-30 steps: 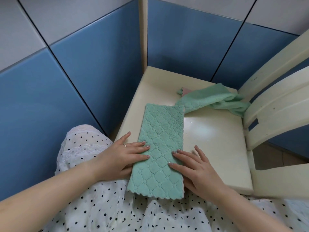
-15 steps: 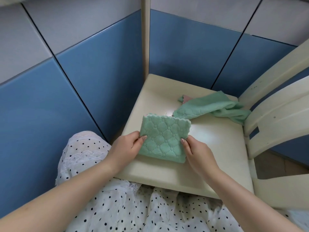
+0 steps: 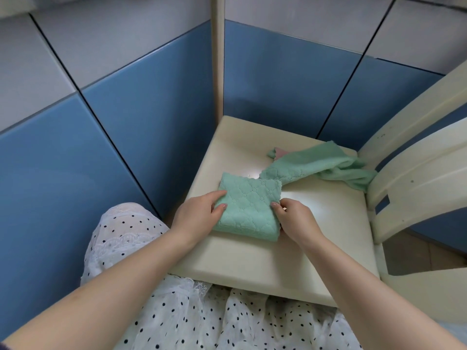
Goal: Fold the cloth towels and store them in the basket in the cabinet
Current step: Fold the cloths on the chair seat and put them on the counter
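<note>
A mint-green quilted towel (image 3: pixel 249 205), folded into a rough square, lies on the cream chair seat (image 3: pixel 326 233). My left hand (image 3: pixel 199 213) grips its left edge, thumb on top. My right hand (image 3: pixel 294 218) pinches its right edge. A second green towel (image 3: pixel 318 164) lies crumpled and unfolded at the back of the seat, with a bit of pink cloth (image 3: pixel 280 153) showing under it. No basket or open cabinet is in view.
The chair's cream backrest slats (image 3: pixel 417 157) rise on the right. Blue and grey panels (image 3: pixel 141 127) close off the left and back. My lap in a white polka-dot skirt (image 3: pixel 192 314) is against the seat's front edge.
The long towel strip that hung over the seat's front edge has been folded in half into a square. Both hands went from lying flat on it to gripping its side edges.
</note>
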Available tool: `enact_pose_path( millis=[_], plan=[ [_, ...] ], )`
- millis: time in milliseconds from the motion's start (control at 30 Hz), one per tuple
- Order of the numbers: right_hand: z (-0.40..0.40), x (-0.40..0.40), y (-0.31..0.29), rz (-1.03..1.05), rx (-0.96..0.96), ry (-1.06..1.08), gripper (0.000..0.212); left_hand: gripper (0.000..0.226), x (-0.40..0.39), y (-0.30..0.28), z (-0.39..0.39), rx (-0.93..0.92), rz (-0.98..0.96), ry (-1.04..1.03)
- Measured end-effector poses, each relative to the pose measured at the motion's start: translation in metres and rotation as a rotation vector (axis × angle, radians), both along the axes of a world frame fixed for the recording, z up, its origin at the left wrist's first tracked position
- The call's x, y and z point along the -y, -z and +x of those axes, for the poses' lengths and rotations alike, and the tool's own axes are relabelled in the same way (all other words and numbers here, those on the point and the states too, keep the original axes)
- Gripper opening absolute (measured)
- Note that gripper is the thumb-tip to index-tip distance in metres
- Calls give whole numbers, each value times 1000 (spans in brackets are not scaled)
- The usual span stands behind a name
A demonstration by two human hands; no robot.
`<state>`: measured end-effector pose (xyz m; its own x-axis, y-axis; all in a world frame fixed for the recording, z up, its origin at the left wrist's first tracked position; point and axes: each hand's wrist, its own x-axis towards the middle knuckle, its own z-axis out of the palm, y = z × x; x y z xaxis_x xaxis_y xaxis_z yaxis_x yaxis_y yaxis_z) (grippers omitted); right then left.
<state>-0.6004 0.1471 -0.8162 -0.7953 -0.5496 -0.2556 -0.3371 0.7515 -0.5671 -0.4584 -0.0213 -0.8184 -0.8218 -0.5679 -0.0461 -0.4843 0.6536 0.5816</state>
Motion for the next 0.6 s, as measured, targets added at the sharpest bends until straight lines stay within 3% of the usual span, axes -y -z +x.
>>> enact_pose_path(
  millis=[200, 300, 367, 433, 533, 600],
  plan=[
    [-4, -8, -11, -74, 63, 148, 29, 38, 7, -8, -5, 72, 5, 3],
    [-2, -8, -21, -265, -127, 170, 25, 36, 4, -4, -4, -146, -305, 77],
    [9, 9, -18, -294, -348, 22, 33, 44, -5, 0, -14, -196, -492, 185],
    [23, 30, -6, -175, -505, -144, 47, 50, -17, 2, -27, -6, -535, 309],
    [39, 45, 9, 86, -380, -282, 53, 56, -21, 10, -39, 309, -489, 390],
    [38, 40, 19, 144, -330, -287, 54, 55, -21, 13, -39, 362, -496, 371]
  ],
)
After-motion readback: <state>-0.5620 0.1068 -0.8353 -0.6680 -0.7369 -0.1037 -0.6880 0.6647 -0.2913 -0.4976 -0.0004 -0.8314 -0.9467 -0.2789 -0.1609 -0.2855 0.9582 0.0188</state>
